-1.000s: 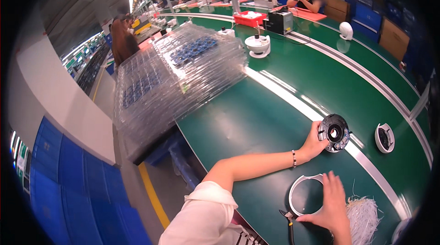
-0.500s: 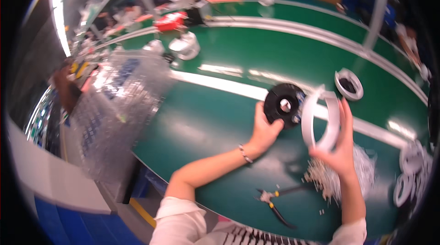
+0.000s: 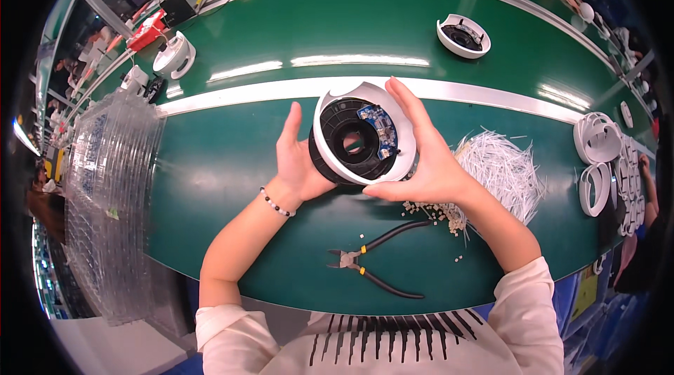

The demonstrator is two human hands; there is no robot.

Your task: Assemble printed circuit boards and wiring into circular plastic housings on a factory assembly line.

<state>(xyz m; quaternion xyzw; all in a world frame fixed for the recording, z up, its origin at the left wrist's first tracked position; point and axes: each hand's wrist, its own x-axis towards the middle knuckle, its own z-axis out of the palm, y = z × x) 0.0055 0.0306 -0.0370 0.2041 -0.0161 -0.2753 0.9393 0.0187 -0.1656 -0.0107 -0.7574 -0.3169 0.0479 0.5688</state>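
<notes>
A white plastic ring (image 3: 404, 135) with a notched rim sits around a black round base (image 3: 335, 122); whether it is fully seated I cannot tell. A blue circuit board (image 3: 381, 130) shows on the base, right of its centre hole. My left hand (image 3: 296, 163) holds the base from below left, thumb raised off it, its fingertips hidden behind. On the other side my right hand (image 3: 437, 164) grips the ring between thumb and fingers. Beneath them on the green table lie side cutters (image 3: 349, 259) with black handles, jaws apart.
White plastic strips (image 3: 500, 171) and small beige bits (image 3: 449, 215) are heaped at right. Several white rings (image 3: 597, 137) lie farther right. Stacked clear trays (image 3: 109, 199) stand at left. Across the pale rail (image 3: 449, 87) sit a similar ring assembly (image 3: 463, 36) and a white housing (image 3: 174, 57).
My hands have come together and moved left in view. The white ring, held apart from the black base before, now surrounds it. The view has shifted too.
</notes>
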